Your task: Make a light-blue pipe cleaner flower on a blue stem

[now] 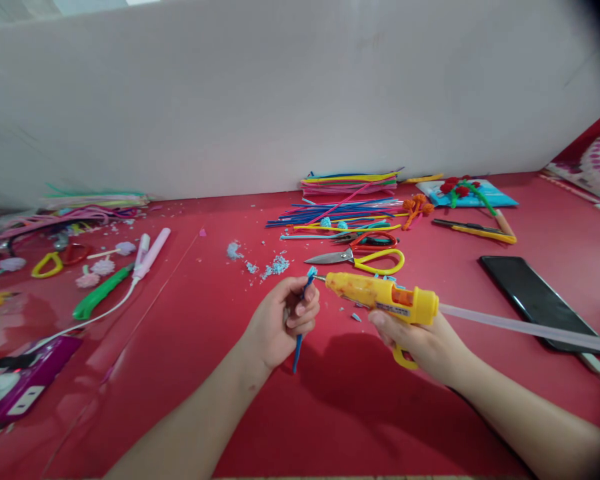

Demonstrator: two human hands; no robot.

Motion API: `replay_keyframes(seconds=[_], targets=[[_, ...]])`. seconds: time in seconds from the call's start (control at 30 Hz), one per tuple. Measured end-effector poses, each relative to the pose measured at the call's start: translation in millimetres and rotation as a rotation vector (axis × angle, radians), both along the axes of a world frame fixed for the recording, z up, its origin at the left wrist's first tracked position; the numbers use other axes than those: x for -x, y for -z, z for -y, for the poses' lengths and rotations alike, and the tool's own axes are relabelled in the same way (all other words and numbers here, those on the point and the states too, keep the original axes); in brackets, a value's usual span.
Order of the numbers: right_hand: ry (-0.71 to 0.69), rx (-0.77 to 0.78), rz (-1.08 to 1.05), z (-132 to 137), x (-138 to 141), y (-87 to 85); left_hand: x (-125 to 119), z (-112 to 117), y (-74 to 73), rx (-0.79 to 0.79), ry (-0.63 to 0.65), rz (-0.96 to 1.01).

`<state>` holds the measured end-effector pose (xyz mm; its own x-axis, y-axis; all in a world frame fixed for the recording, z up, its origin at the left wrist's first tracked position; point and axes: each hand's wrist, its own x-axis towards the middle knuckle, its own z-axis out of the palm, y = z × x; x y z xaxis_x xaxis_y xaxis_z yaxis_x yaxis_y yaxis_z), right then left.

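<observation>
My left hand pinches a blue pipe cleaner, whose lower end hangs below my fingers. A lighter blue tuft sits at its upper end. My right hand is wrapped round a yellow hot glue gun, with a long translucent glue stick sticking out of its back. The gun's metal nozzle points left and meets or nearly meets the tuft; I cannot tell if they touch. Just beyond the gun lie yellow-handled scissors and, behind them, red-handled pliers.
Blue fuzz clippings lie on the red table. Pipe cleaners are bundled by the white partition. At right lies a black phone with a cable. At left are a pink styling iron, a green-handled tool and a purple power strip.
</observation>
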<state>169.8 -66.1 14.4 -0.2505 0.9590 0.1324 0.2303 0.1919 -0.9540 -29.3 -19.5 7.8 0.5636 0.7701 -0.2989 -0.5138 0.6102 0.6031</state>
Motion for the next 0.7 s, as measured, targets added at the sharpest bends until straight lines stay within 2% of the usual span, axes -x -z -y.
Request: replay_keyframes(seconds=[0.2,0.33,0.47,0.53,0.6,0.7], targets=[[0.04,-0.001,0.134,3,-1,4.1,0,0,-0.9,-0.006,-0.019,-0.018],[0.135,-0.044,0.157,4,0,6.9,-1,0,-1.2,-0.039,-0.041,-0.068],[0.221,-0.159,0.206,-4,2,7.1,2,-4,-0.2,-0.195,-0.159,-0.289],[0.182,-0.183,0.349,-8,3,10.9,5,-5,-1.1,-0.338,-0.258,-0.471],[0.064,-0.165,0.493,-10,6,18.6,6,-6,-3.5,-0.48,-0.324,-0.626],[-0.09,-0.159,0.585,-7,14,32.3,5,-3,-8.2,-0.658,-0.34,-0.798]])
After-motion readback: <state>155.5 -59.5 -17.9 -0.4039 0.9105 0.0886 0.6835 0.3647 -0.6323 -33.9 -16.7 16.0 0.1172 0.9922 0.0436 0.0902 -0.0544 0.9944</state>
